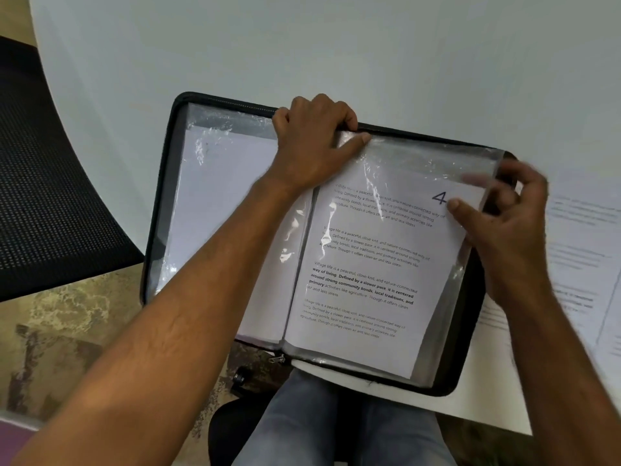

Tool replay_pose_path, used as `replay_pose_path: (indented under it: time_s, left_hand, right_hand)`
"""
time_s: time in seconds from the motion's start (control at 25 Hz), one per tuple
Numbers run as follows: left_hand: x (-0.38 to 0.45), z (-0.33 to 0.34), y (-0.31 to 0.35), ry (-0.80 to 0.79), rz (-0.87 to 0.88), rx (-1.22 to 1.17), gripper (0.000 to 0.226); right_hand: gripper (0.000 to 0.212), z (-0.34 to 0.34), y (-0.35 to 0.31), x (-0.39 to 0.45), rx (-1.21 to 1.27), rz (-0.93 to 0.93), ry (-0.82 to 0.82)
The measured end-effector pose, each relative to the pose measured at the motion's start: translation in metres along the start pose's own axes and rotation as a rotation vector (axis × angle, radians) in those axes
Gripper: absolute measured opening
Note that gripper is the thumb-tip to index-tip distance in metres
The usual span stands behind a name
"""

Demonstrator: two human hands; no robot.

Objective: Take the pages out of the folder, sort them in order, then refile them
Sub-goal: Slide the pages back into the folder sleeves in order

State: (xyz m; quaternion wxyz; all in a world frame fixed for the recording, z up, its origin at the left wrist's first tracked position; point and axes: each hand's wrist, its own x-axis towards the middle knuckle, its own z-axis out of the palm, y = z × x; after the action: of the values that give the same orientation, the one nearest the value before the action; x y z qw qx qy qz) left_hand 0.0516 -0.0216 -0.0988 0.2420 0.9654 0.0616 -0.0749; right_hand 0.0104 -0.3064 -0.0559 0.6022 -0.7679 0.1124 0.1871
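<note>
Both forearms are reaching up from the near edge of the head view, over a lap in jeans and a patch of patterned floor. They are meeting at a black zip folder that is lying open across the near edge of the white tabletop, its lower edge overhanging toward the lap.

On the folder's far edge, the left hand is curling over the top of a clear plastic sleeve near the spine, the thumb lying flat on the plastic and pinning the sleeve's mouth. Toward the folder's right edge, the right hand is working at the sleeve's upper right corner; its fingers are blurred, so I cannot tell whether they are pinching anything, while the thumb is resting on the page just under its number.

That page, printed and marked with a large 4, is sitting inside the sleeve, slightly askew, with its top edge below the sleeve opening. Whether it is going in or coming out cannot be read from here. A sleeve on the left half is showing a blank white sheet inside.

Several more printed sheets are lying loose at the right edge of the tabletop, so at least part of the emptying looks done. My judgement is that the job is somewhere in the middle: some pages are out, and the sorting and refiling are not finished.

A black mesh chair is standing off the tabletop's left edge.
</note>
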Motion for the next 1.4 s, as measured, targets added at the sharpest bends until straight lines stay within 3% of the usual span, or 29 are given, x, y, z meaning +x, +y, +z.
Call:
replay_pose_path:
  time_s: [0.12, 0.24, 0.36, 0.48, 0.68, 0.84, 0.96, 1.08, 1.24, 1.4]
  left_hand:
    - [-0.038, 0.009, 0.004, 0.084, 0.036, 0.094, 0.053]
    - [-0.087, 0.02, 0.012, 0.143, 0.009, -0.067, 0.051]
    - [-0.13, 0.028, 0.018, 0.12, -0.013, -0.354, 0.044]
    - [-0.155, 0.018, 0.02, 0.123, -0.177, -0.604, 0.039]
    - [-0.156, -0.034, 0.005, -0.064, -0.484, -0.868, 0.025]
    - [-0.15, -0.079, -0.021, -0.256, -0.642, -0.962, 0.058]
    - [-0.152, -0.094, -0.046, -0.261, -0.701, -0.928, 0.066]
    - [-0.157, -0.099, -0.069, -0.162, -0.763, -0.875, 0.07]
    - [-0.165, -0.094, -0.079, -0.04, -0.78, -0.72, 0.081]
    - [-0.172, -0.074, -0.089, 0.129, -0.687, -0.188, 0.062]
  right_hand:
    - [0.035, 0.003, 0.007, -0.031, 0.021, 0.148, -0.043]
    - [0.025, 0.009, 0.001, -0.054, -0.047, 0.285, -0.186]
    - [0.039, 0.021, -0.008, -0.066, -0.042, 0.376, -0.221]
    - [0.077, 0.039, -0.02, -0.072, 0.015, 0.45, -0.288]
    - [0.082, 0.093, -0.017, -0.072, 0.281, 0.375, -0.503]
    - [0.047, 0.134, -0.017, -0.074, 0.115, 0.274, -0.751]
    - [0.058, 0.168, -0.016, -0.075, -0.201, 0.09, -0.854]
    - [0.071, 0.179, 0.009, -0.075, -0.476, -0.192, -0.904]
    - [0.063, 0.177, 0.034, -0.078, -0.755, -0.495, -0.826]
    - [0.064, 0.181, 0.051, -0.076, -0.882, -0.669, -0.786]
